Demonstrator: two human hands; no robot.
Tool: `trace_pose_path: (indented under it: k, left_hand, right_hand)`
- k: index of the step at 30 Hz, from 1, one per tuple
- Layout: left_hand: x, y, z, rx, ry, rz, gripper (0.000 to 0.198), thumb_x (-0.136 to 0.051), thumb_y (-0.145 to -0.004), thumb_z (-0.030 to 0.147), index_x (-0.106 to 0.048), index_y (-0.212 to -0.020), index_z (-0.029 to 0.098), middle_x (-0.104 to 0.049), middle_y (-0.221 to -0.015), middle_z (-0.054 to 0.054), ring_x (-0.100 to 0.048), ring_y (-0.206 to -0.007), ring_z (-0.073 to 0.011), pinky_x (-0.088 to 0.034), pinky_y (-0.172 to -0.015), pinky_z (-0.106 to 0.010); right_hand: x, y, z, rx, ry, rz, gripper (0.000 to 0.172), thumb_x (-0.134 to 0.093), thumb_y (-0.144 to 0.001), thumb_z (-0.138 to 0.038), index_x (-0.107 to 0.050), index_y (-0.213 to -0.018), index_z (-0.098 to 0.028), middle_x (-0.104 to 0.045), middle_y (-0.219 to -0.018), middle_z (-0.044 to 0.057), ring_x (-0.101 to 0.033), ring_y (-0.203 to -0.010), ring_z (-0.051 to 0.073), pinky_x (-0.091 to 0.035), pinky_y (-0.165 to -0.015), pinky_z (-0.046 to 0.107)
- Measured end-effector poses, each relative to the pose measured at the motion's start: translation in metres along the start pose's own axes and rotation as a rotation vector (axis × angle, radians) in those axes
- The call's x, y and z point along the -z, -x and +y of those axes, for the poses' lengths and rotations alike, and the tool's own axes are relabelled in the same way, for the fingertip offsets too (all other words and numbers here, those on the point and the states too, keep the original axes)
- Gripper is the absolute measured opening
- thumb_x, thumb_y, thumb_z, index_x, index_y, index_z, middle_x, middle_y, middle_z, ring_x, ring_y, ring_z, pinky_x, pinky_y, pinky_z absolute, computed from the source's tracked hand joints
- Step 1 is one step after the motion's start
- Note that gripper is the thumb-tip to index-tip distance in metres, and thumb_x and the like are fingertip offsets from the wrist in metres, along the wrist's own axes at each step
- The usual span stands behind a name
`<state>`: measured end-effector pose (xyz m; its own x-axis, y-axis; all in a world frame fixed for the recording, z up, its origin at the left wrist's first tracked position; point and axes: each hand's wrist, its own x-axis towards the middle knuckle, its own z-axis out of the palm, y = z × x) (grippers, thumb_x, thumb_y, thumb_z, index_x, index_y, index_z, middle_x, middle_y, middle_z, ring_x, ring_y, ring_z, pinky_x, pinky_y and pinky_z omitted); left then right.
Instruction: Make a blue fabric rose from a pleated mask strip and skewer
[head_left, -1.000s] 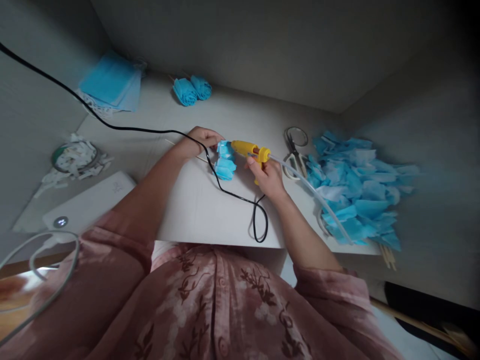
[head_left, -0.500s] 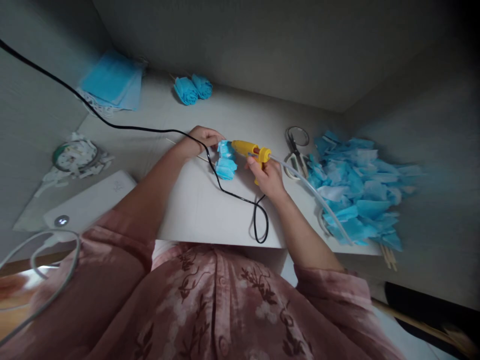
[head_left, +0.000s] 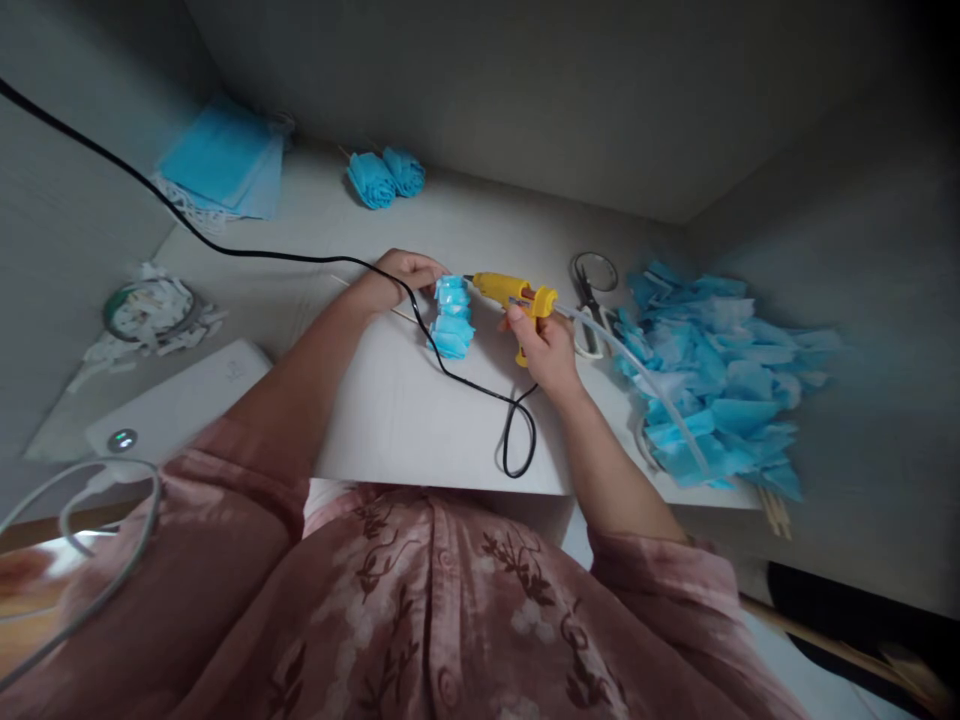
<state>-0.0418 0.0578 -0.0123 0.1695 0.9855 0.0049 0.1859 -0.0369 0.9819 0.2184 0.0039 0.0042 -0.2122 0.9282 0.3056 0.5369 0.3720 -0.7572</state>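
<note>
My right hand (head_left: 550,350) is wrapped round a yellow hot glue gun (head_left: 510,292), a long clear glue stick (head_left: 637,365) trailing out of its back. The gun's dark nozzle points left, close to the upper end of a folded strip of blue mask fabric (head_left: 453,318) on the table. With fingers closed, my left hand (head_left: 409,275) pinches that strip's top edge; the fingertips are partly hidden. Under my left forearm lies a thin wooden stick (head_left: 403,316). The gun's black cord (head_left: 360,262) runs across my left wrist and past the strip.
Two blue fabric roses (head_left: 382,178) and a stack of blue masks (head_left: 221,160) lie at the back. Scissors (head_left: 589,300) and a heap of blue fabric pieces (head_left: 727,370) are at right. A bowl of white scraps (head_left: 150,308) and a white power bank (head_left: 180,395) sit left.
My right hand has drawn the glue gun slightly to the right, so its nozzle stands off the blue strip's edge. My left hand has stayed at the strip's top.
</note>
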Motion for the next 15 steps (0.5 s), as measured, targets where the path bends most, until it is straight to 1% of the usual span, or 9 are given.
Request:
trace_pose_path:
  k: [3, 10, 15]
  left_hand:
    - [0.0003, 0.0005, 0.0002, -0.003, -0.004, 0.005, 0.021, -0.071, -0.087, 0.031, -0.080, -0.090, 0.012, -0.072, -0.075, -0.005, -0.062, -0.072, -0.0138, -0.049, -0.075, -0.025]
    - [-0.0011, -0.0001, 0.0005, -0.010, 0.006, 0.008, 0.022, -0.071, -0.086, 0.031, -0.080, -0.090, 0.011, -0.071, -0.075, -0.004, -0.061, -0.071, -0.0128, -0.049, -0.073, -0.024]
    - [-0.0022, -0.0007, 0.0017, 0.005, -0.008, 0.011, 0.022, -0.071, -0.085, 0.031, -0.081, -0.090, 0.012, -0.072, -0.074, -0.004, -0.061, -0.071, -0.0131, -0.049, -0.073, -0.024]
  right_hand:
    - [0.0021, 0.0001, -0.0019, -0.006, 0.018, 0.011, 0.067, -0.042, -0.094, -0.078, -0.073, -0.074, -0.022, -0.077, -0.086, 0.010, -0.073, -0.093, 0.027, -0.056, -0.088, 0.042]
    - [0.0019, 0.0021, -0.0018, -0.015, 0.024, -0.021, 0.070, -0.041, -0.093, -0.081, -0.074, -0.076, -0.021, -0.074, -0.076, 0.008, -0.071, -0.081, 0.025, -0.055, -0.078, 0.038]
    - [-0.0014, 0.0017, 0.0010, -0.009, 0.047, -0.070, 0.070, -0.039, -0.093, -0.081, -0.073, -0.076, -0.022, -0.075, -0.079, 0.007, -0.070, -0.079, 0.024, -0.055, -0.080, 0.039]
